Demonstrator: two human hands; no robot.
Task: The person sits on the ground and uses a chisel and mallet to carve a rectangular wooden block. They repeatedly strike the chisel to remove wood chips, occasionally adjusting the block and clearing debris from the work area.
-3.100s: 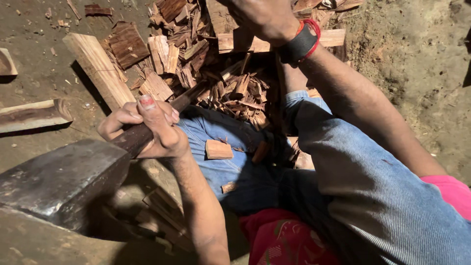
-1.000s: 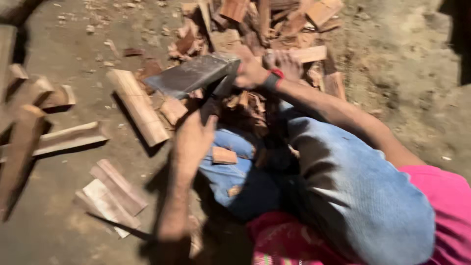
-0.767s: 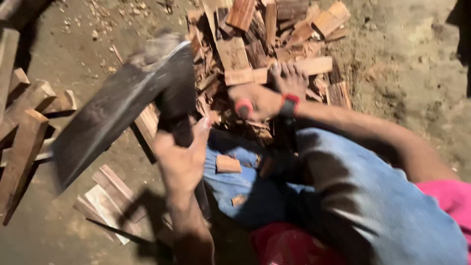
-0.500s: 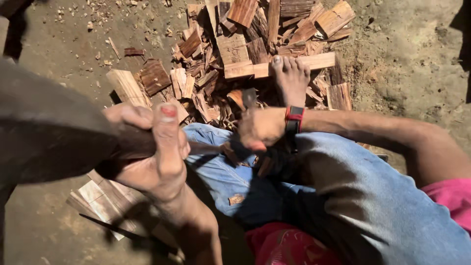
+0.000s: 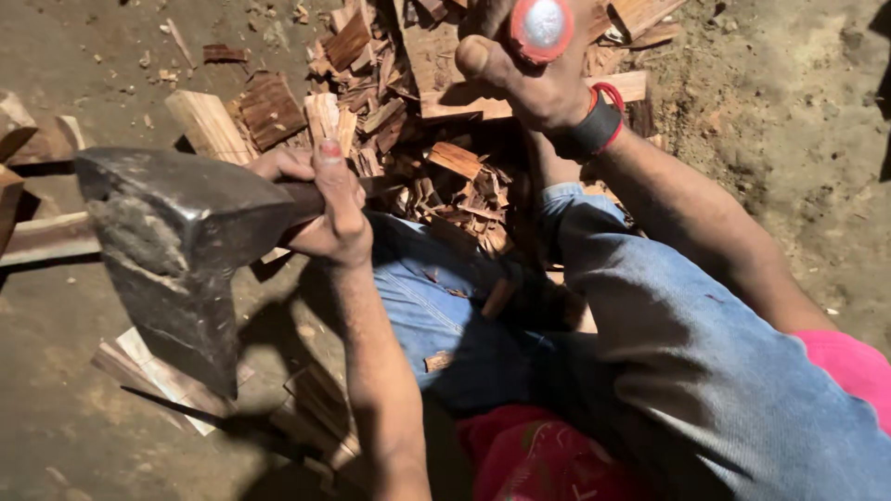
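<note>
A heavy dark steel axe head (image 5: 176, 255) hangs low at the left, blade pointing down. My left hand (image 5: 325, 209) is closed around the wooden handle right behind the head. My right hand (image 5: 524, 70), with a black and red wristband, is raised near the top edge. It is clenched on a round red-rimmed, silver-faced butt (image 5: 543, 23) that looks like the far end of the same handle. Below both hands lies a pile of split reddish wood pieces (image 5: 436, 167), in front of my knees in blue jeans (image 5: 445, 306).
Longer pale split logs (image 5: 209, 125) lie left of the pile, and flat split boards (image 5: 167, 380) lie under the axe head. Another log end (image 5: 37, 241) sticks in from the left edge. All around is bare packed dirt (image 5: 789, 121) with scattered chips.
The axe has swung from over the pile to the left and low. My left hand has stayed by the head, and my right hand has risen to the top of the view.
</note>
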